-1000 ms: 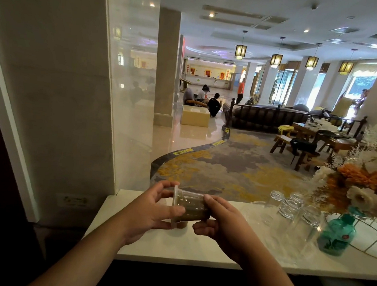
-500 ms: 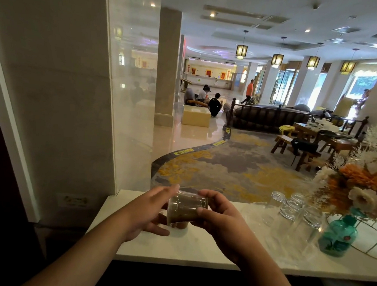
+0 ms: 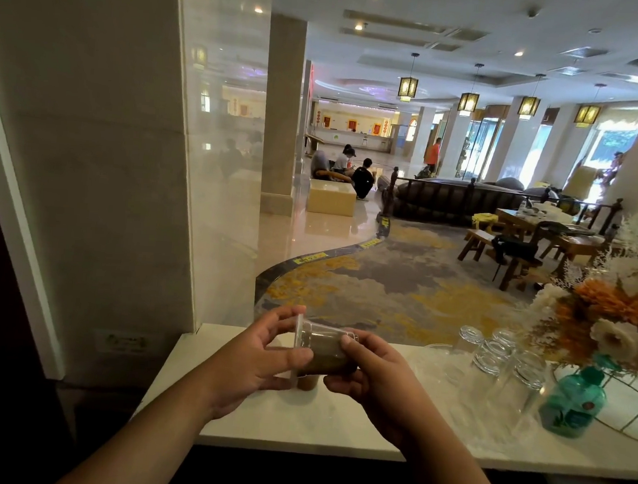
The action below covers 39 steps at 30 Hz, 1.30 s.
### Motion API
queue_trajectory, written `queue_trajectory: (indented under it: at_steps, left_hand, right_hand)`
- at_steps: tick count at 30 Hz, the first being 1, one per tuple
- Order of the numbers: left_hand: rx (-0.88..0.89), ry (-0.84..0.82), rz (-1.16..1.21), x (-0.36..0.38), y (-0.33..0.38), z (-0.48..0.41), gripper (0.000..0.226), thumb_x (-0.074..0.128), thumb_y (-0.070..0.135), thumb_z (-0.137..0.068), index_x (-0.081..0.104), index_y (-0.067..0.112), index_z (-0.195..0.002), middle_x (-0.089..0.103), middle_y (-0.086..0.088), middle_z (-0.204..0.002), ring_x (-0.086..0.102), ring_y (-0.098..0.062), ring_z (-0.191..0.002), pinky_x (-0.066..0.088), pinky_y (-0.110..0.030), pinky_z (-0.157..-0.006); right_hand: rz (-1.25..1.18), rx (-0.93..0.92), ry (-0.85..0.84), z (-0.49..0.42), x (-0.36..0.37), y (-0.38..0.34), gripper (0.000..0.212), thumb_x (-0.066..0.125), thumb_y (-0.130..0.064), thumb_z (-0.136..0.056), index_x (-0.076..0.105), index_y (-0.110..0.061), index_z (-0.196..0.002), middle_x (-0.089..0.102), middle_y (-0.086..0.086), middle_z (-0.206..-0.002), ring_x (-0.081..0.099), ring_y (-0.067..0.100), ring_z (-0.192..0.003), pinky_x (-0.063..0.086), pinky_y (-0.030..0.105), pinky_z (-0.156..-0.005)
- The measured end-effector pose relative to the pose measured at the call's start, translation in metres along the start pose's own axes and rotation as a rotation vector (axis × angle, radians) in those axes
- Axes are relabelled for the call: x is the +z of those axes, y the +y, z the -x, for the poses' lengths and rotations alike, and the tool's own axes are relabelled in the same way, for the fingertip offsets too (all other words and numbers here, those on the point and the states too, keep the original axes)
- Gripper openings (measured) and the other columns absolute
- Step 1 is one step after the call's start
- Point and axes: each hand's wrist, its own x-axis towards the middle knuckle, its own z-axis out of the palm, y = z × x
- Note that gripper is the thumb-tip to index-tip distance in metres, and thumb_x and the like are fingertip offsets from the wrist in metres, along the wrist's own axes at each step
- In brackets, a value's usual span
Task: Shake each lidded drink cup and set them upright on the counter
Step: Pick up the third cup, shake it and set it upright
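A clear lidded drink cup (image 3: 322, 351) with brown liquid lies on its side in the air above the white counter (image 3: 333, 426). Its lid faces left. My left hand (image 3: 258, 359) grips the lid end, thumb over the front. My right hand (image 3: 372, 376) holds the cup's base end. Just below the held cup, part of a second cup (image 3: 307, 383) with brown liquid stands on the counter, mostly hidden by my hands.
Several upturned clear glasses (image 3: 499, 361) stand on the counter to the right. Beyond them are a teal bottle (image 3: 572, 401) and a flower arrangement (image 3: 617, 315). A marble pillar (image 3: 88, 147) borders the left. The lobby lies beyond the counter.
The cup has moved slightly left then right again between my hands, staying on its side with the lid to the left. The liquid inside has shifted.
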Motion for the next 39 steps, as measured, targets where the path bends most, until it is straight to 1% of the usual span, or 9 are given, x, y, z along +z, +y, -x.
queue_trajectory:
  at_steps: [3,9,12,15,18,22,25,30,39]
  left_hand:
    - [-0.020,0.024,0.021,0.003,0.001,0.000,0.062,0.078,0.034,-0.080,0.056,0.036,-0.137,0.061,-0.001,-0.137,0.073,-0.029,-0.112,0.064,-0.041,-0.081]
    - [-0.012,0.063,0.050,0.005,-0.004,0.001,0.062,0.078,0.032,-0.077,0.057,0.032,-0.135,0.064,-0.008,-0.134,0.075,-0.030,-0.109,0.063,-0.038,-0.078]
    - [-0.066,0.077,0.199,0.008,-0.010,0.000,0.062,0.075,0.045,-0.078,0.060,0.029,-0.136,0.066,-0.016,-0.135,0.073,-0.040,-0.112,0.063,-0.049,-0.088]
    - [-0.178,0.123,0.408,0.016,-0.019,-0.002,0.064,0.065,0.059,-0.085,0.063,0.021,-0.136,0.065,-0.024,-0.136,0.066,-0.049,-0.120,0.049,-0.059,-0.107]
    - [-0.274,0.154,0.600,0.025,-0.024,0.000,0.070,0.054,0.067,-0.093,0.064,0.013,-0.137,0.067,-0.028,-0.134,0.064,-0.050,-0.122,0.048,-0.052,-0.105]
    - [-0.300,0.175,0.691,0.036,-0.024,0.008,0.073,0.045,0.070,-0.095,0.069,0.012,-0.132,0.071,-0.026,-0.129,0.069,-0.043,-0.114,0.044,-0.049,-0.111]
    - [-0.303,0.195,0.714,0.042,-0.022,0.010,0.071,0.043,0.069,-0.096,0.069,0.012,-0.129,0.071,-0.026,-0.127,0.070,-0.042,-0.111,0.043,-0.049,-0.116]
    - [-0.303,0.194,0.739,0.044,-0.022,0.008,0.067,0.046,0.066,-0.097,0.069,0.011,-0.128,0.071,-0.027,-0.127,0.069,-0.042,-0.110,0.046,-0.046,-0.107]
    - [-0.285,0.184,0.787,0.043,-0.029,0.006,0.065,0.045,0.065,-0.097,0.072,0.012,-0.124,0.072,-0.027,-0.125,0.063,-0.044,-0.126,0.041,-0.049,-0.116]
  right_hand:
    - [-0.004,-0.009,-0.005,0.000,-0.002,0.000,0.031,0.064,-0.009,-0.097,0.061,0.002,-0.126,0.069,0.025,-0.115,0.074,0.030,-0.077,0.060,0.032,-0.059]
    - [0.009,-0.011,-0.006,-0.003,-0.006,0.002,0.032,0.066,-0.009,-0.095,0.062,-0.002,-0.126,0.068,0.026,-0.121,0.074,0.030,-0.079,0.060,0.033,-0.061]
    - [0.125,-0.086,0.026,-0.009,-0.004,-0.006,0.036,0.072,-0.013,-0.092,0.063,-0.008,-0.127,0.068,0.024,-0.121,0.069,0.027,-0.081,0.056,0.034,-0.065]
    - [0.324,-0.165,0.035,-0.016,0.004,-0.024,0.039,0.079,-0.020,-0.087,0.065,-0.018,-0.123,0.071,0.019,-0.115,0.064,0.023,-0.077,0.050,0.035,-0.064]
    - [0.533,-0.209,-0.007,-0.018,0.017,-0.045,0.050,0.084,-0.026,-0.081,0.062,-0.026,-0.126,0.072,0.011,-0.111,0.068,0.015,-0.079,0.051,0.026,-0.062]
    - [0.692,-0.227,-0.054,-0.018,0.030,-0.061,0.057,0.085,-0.019,-0.082,0.058,-0.025,-0.132,0.073,0.000,-0.109,0.073,0.002,-0.081,0.052,0.012,-0.059]
    - [0.760,-0.245,-0.052,-0.020,0.033,-0.064,0.060,0.087,-0.025,-0.079,0.058,-0.029,-0.132,0.072,-0.003,-0.111,0.073,0.009,-0.094,0.056,0.016,-0.068]
    - [0.774,-0.248,-0.060,-0.024,0.033,-0.063,0.061,0.088,-0.028,-0.077,0.058,-0.031,-0.130,0.073,-0.002,-0.116,0.074,0.016,-0.103,0.062,0.035,-0.091]
    - [0.771,-0.241,-0.072,-0.027,0.031,-0.058,0.065,0.089,-0.030,-0.075,0.057,-0.031,-0.131,0.073,-0.002,-0.118,0.073,0.017,-0.107,0.060,0.040,-0.097]
